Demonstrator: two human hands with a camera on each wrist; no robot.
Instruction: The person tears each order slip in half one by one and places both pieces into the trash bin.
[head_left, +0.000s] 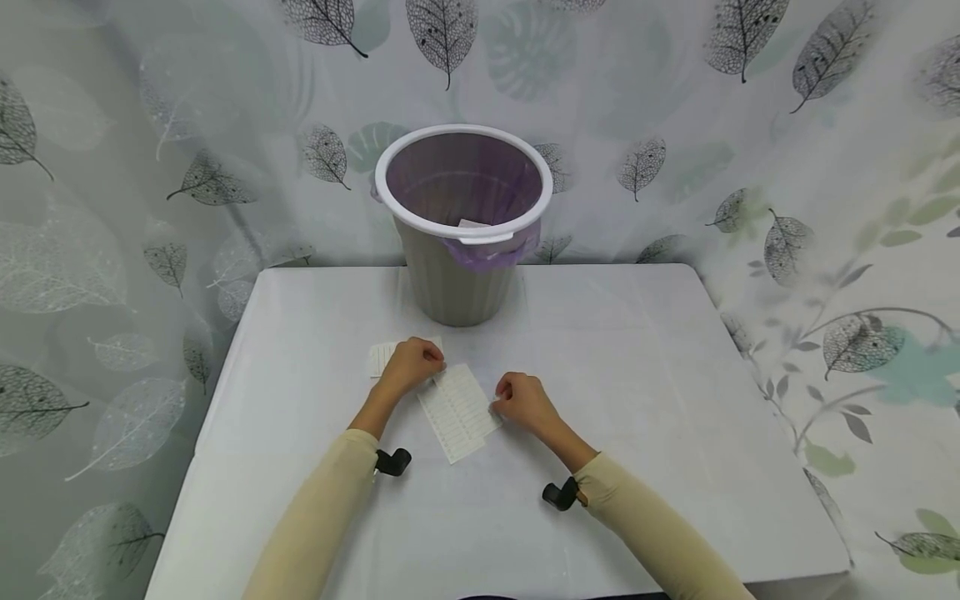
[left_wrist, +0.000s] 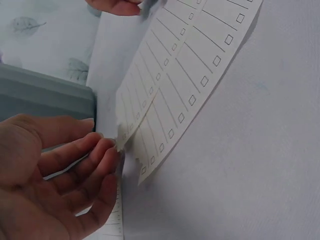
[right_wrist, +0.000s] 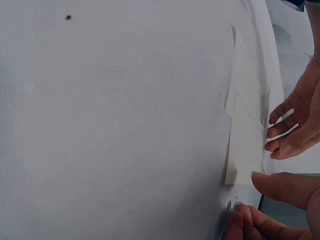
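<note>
Two overlapping paper sheets printed with rows of lines and small checkboxes lie slanted on the white table; the upper checklist sheet (head_left: 463, 402) partly covers the lower checklist sheet (left_wrist: 185, 102). My left hand (head_left: 408, 365) is at their far left corner, fingers bent and fingertips right at the ragged end of the paper (left_wrist: 122, 135), with the thumb apart from it. Another printed sheet (head_left: 381, 358) lies partly hidden behind that hand. Beside the right edge of the sheets is my right hand (head_left: 525, 402), loosely curled, its thumb (right_wrist: 285, 189) and fingers spread with no paper between them.
A grey trash bin (head_left: 457, 287) with a white rim and a purple liner stands at the back of the table (head_left: 637, 350). Inside it a pale scrap (head_left: 472, 223) shows. Leaf-patterned curtains (head_left: 645, 100) hang behind and at both sides. Each wrist wears a small black camera (head_left: 393, 462).
</note>
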